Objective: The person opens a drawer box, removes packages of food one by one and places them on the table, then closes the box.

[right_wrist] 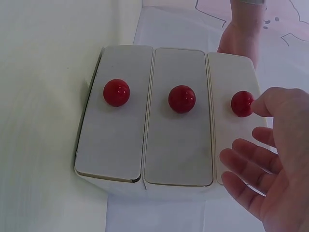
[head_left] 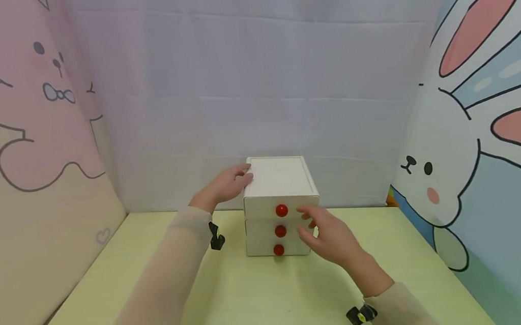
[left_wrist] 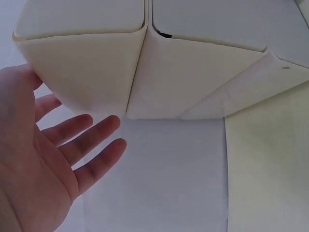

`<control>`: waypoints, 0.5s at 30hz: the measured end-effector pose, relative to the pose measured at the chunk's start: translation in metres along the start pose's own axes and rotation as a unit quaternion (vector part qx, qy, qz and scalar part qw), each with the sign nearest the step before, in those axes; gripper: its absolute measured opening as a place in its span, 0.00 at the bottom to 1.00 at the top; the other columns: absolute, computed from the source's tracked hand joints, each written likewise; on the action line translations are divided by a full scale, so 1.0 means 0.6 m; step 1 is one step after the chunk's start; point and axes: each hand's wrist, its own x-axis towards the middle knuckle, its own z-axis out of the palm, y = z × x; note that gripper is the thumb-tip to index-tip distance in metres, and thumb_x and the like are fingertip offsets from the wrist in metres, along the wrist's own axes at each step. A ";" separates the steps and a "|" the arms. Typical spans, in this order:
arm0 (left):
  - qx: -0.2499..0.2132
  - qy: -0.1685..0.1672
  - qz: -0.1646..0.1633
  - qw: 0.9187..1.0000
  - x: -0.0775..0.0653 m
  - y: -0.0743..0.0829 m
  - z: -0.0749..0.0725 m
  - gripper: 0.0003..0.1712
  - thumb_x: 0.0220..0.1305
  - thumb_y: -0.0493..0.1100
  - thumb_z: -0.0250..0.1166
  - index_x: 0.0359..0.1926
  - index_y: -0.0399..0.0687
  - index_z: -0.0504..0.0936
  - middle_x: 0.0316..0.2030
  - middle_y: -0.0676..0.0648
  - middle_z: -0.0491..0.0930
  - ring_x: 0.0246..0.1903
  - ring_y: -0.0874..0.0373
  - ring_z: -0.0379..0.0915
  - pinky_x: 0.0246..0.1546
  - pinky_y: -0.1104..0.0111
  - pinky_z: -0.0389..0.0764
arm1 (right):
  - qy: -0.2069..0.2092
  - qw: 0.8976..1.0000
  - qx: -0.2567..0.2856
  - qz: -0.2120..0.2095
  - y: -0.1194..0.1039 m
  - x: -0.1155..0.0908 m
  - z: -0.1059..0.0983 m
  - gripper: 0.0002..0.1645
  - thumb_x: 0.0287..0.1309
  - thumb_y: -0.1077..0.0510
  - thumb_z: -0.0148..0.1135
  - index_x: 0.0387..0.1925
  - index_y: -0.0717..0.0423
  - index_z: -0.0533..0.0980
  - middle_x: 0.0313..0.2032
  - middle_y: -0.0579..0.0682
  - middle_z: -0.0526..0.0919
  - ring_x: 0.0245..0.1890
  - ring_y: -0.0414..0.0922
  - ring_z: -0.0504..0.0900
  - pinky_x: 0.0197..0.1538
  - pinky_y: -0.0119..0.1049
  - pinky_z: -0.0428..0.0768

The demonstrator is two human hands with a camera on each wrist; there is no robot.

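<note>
A small white chest of three stacked drawers (head_left: 282, 176) stands on the table, its drawer fronts toward me, each with a round red knob. My left hand (head_left: 226, 186) is at the chest's upper left edge. In the left wrist view its fingers (left_wrist: 104, 133) are spread loosely beside the chest's wall. My right hand (head_left: 332, 236) hovers before the right part of the drawer fronts, fingers slightly bent and holding nothing. The right wrist view puts its thumb right at the edge of the top drawer's red knob (right_wrist: 242, 103). The middle knob (right_wrist: 182, 99) and bottom knob (right_wrist: 117, 93) show fully.
The pale yellow-green table (head_left: 262, 305) extends in front of and around the chest. A white cloth backdrop (head_left: 254, 81) hangs behind it. Side panels carry a pink cartoon animal (head_left: 50, 123) on the left and a white rabbit (head_left: 449, 168) on the right.
</note>
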 end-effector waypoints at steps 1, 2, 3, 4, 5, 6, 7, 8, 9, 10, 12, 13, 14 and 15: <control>0.001 -0.001 0.000 1.000 0.003 0.001 0.000 0.38 0.87 0.61 0.49 0.88 0.53 0.58 0.83 0.38 0.65 0.82 0.38 0.62 0.82 0.42 0.65 | 0.000 1.000 0.000 -0.002 -0.002 0.001 0.001 0.28 0.72 0.55 0.69 0.70 0.54 0.77 0.55 0.52 0.87 0.47 0.49 0.88 0.45 0.46 0.87; 0.002 -0.003 0.004 1.000 0.005 0.002 0.000 0.39 0.87 0.61 0.49 0.88 0.53 0.58 0.84 0.39 0.63 0.83 0.39 0.60 0.83 0.43 0.63 | 0.001 1.000 -0.001 -0.005 -0.003 0.003 0.002 0.28 0.72 0.55 0.69 0.70 0.54 0.77 0.55 0.53 0.88 0.47 0.50 0.88 0.45 0.46 0.87; 0.003 -0.006 0.008 1.000 0.007 0.003 0.001 0.39 0.87 0.61 0.50 0.88 0.53 0.58 0.85 0.40 0.61 0.84 0.40 0.58 0.84 0.43 0.62 | 0.002 1.000 -0.001 -0.008 -0.005 0.004 0.003 0.29 0.72 0.55 0.69 0.70 0.54 0.77 0.55 0.53 0.88 0.47 0.50 0.88 0.46 0.46 0.88; 0.004 -0.009 0.013 1.000 0.009 0.003 0.002 0.39 0.86 0.61 0.50 0.88 0.53 0.58 0.86 0.41 0.60 0.85 0.40 0.56 0.85 0.44 0.60 | 0.003 1.000 -0.001 -0.011 -0.007 0.005 0.004 0.29 0.72 0.55 0.69 0.70 0.54 0.77 0.55 0.53 0.88 0.47 0.51 0.89 0.46 0.46 0.88; 0.002 -0.014 0.018 1.000 0.009 0.004 0.002 0.39 0.86 0.61 0.50 0.88 0.53 0.59 0.86 0.42 0.59 0.86 0.41 0.54 0.85 0.44 0.59 | 0.004 1.000 0.000 -0.014 -0.009 0.007 0.005 0.29 0.72 0.55 0.70 0.70 0.55 0.77 0.54 0.53 0.88 0.47 0.51 0.89 0.46 0.46 0.88; 0.003 -0.019 0.025 0.999 0.009 0.005 0.004 0.39 0.86 0.61 0.51 0.88 0.53 0.59 0.86 0.43 0.59 0.86 0.41 0.52 0.85 0.44 0.58 | 0.005 1.000 0.001 -0.015 -0.010 0.008 0.006 0.29 0.71 0.55 0.70 0.70 0.55 0.76 0.54 0.54 0.88 0.47 0.52 0.89 0.46 0.47 0.88; 0.002 -0.023 0.033 0.999 0.009 0.004 0.005 0.39 0.85 0.61 0.51 0.88 0.52 0.60 0.87 0.44 0.59 0.87 0.41 0.51 0.86 0.44 0.57 | 0.005 1.000 0.001 -0.016 -0.012 0.010 0.006 0.29 0.71 0.55 0.70 0.70 0.55 0.76 0.54 0.54 0.88 0.47 0.52 0.89 0.46 0.47 0.89; 0.001 -0.025 0.041 0.999 0.008 0.003 0.006 0.39 0.85 0.60 0.51 0.87 0.52 0.60 0.86 0.44 0.59 0.87 0.41 0.51 0.86 0.44 0.56 | 0.005 1.000 0.002 -0.015 -0.014 0.011 0.007 0.30 0.71 0.55 0.70 0.71 0.55 0.76 0.54 0.54 0.87 0.46 0.52 0.89 0.47 0.48 0.89; 0.002 -0.024 0.046 0.999 0.006 0.002 0.008 0.38 0.85 0.59 0.51 0.87 0.52 0.61 0.86 0.44 0.60 0.87 0.41 0.51 0.86 0.43 0.57 | 0.004 1.000 0.002 -0.014 -0.015 0.012 0.007 0.30 0.71 0.55 0.70 0.71 0.54 0.76 0.54 0.54 0.87 0.46 0.52 0.89 0.47 0.48 0.90; -0.001 -0.022 0.051 0.998 0.005 -0.001 0.010 0.38 0.85 0.59 0.51 0.87 0.52 0.61 0.86 0.44 0.60 0.87 0.41 0.51 0.86 0.43 0.57 | 0.003 1.000 0.001 -0.012 -0.017 0.013 0.008 0.30 0.72 0.55 0.70 0.71 0.54 0.75 0.54 0.54 0.87 0.46 0.51 0.89 0.47 0.48 0.90; -0.007 -0.018 0.057 0.998 0.002 -0.007 0.015 0.38 0.85 0.59 0.51 0.87 0.54 0.61 0.86 0.44 0.60 0.87 0.41 0.51 0.85 0.42 0.57 | 0.001 1.000 0.001 -0.006 -0.020 0.015 0.008 0.30 0.72 0.55 0.70 0.72 0.53 0.75 0.54 0.53 0.87 0.46 0.50 0.89 0.47 0.47 0.90; -0.014 -0.015 0.057 0.998 0.001 -0.010 0.017 0.38 0.85 0.60 0.51 0.87 0.55 0.61 0.86 0.45 0.59 0.87 0.41 0.51 0.85 0.42 0.57 | 0.001 1.000 0.000 -0.004 -0.021 0.015 0.008 0.30 0.72 0.55 0.70 0.72 0.53 0.75 0.54 0.53 0.87 0.46 0.50 0.89 0.47 0.47 0.90; -0.023 -0.014 0.055 0.998 -0.001 -0.012 0.020 0.38 0.84 0.60 0.50 0.87 0.56 0.61 0.87 0.45 0.59 0.87 0.42 0.50 0.85 0.41 0.56 | 0.001 1.000 0.001 -0.002 -0.021 0.015 0.008 0.30 0.72 0.55 0.70 0.72 0.53 0.75 0.54 0.53 0.87 0.46 0.50 0.89 0.48 0.47 0.90; -0.031 -0.013 0.053 0.998 -0.003 -0.015 0.022 0.38 0.84 0.61 0.50 0.88 0.58 0.60 0.87 0.46 0.58 0.87 0.42 0.50 0.85 0.41 0.56 | 0.001 1.000 0.002 -0.001 -0.022 0.015 0.009 0.30 0.72 0.55 0.70 0.72 0.53 0.75 0.54 0.53 0.87 0.46 0.50 0.89 0.48 0.47 0.90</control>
